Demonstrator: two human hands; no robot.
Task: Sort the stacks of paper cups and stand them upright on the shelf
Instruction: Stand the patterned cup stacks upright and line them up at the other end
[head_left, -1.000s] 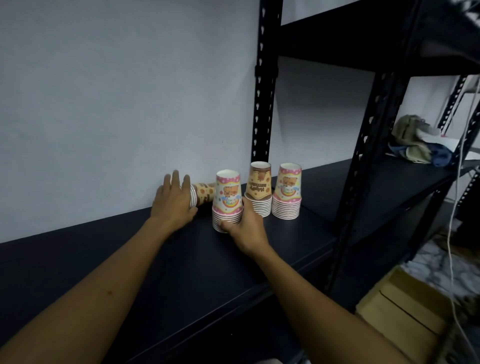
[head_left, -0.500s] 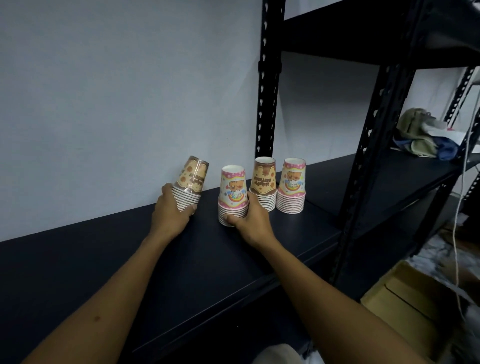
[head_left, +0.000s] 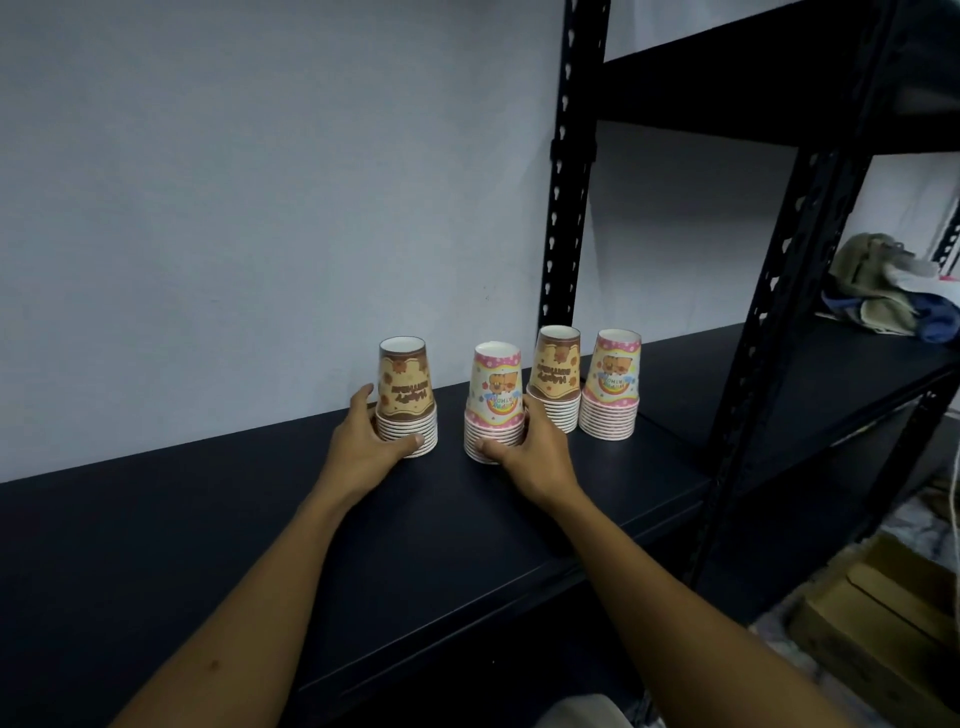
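Head view shows the left hand (head_left: 371, 441) wrapped round the base of a brown stack (head_left: 406, 397), thumb across the front rims and fingers curled behind. That stack stands on the shelf (head_left: 208, 545) mouth down, its long axis vertical, apart from the other three and furthest left. The right hand (head_left: 524, 447) grips the base of a pink stack (head_left: 493, 402) in the same way, thumb in front on the lowest rims, fingers reaching round the far side. This one stands just beside a second brown stack (head_left: 556, 384), which sits slightly further back, and a second pink stack (head_left: 613, 389) stands to the right of that, close but seemingly not touching.

All four stand on end near the wall (head_left: 234, 208), in the order brown, pink, brown, pink, so by my reading the standing is done and the sorting is not. The relation that counts is the gap: the left hand's brown stack lies to the left of its twin with the right hand's pink stack between them. A swap or a slide along the shelf looks the likely next step, and each hand already has its stack low down, where a push is least likely to tip it.

Beyond the black upright (head_left: 566, 208), some bundled cloth (head_left: 883, 291) lies on the neighbouring shelf, and cardboard (head_left: 878, 623) sits on the floor at lower right.
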